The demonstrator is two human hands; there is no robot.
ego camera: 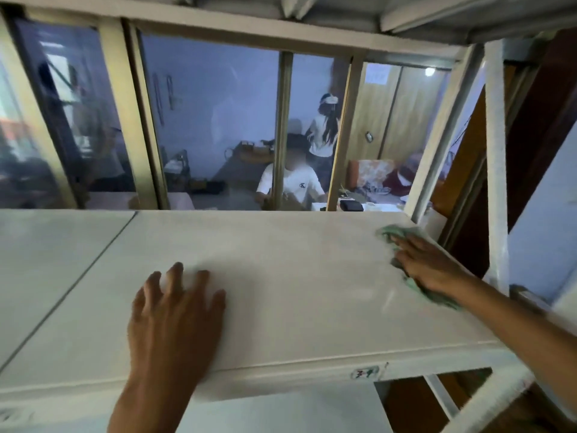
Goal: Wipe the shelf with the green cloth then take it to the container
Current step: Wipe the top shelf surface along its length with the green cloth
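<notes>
Head view is filled by a white shelf [281, 276], seen from just above, with a thin dark seam crossing its left part. The green cloth [402, 237] is found at the far right corner of the shelf, pressed flat against the surface beside the white upright post [495, 167]. It is covered in the middle by the right hand [421, 260], which is laid palm down with the fingers stretched out and close together; the cloth is pinned under the palm rather than gripped, and green fabric is seen past the fingertips and again below the wrist. The left hand [175, 314] is spread open and flat on the bare shelf near its front edge, well apart from the cloth, and nothing is held in it. A small sticker [365, 372] is seen on the front lip of the shelf. Behind the shelf, a glazed partition with wooden frames [282, 129] is seen, and through the glass two people in white shirts are made out in another room. The container cannot be identified in this view.
</notes>
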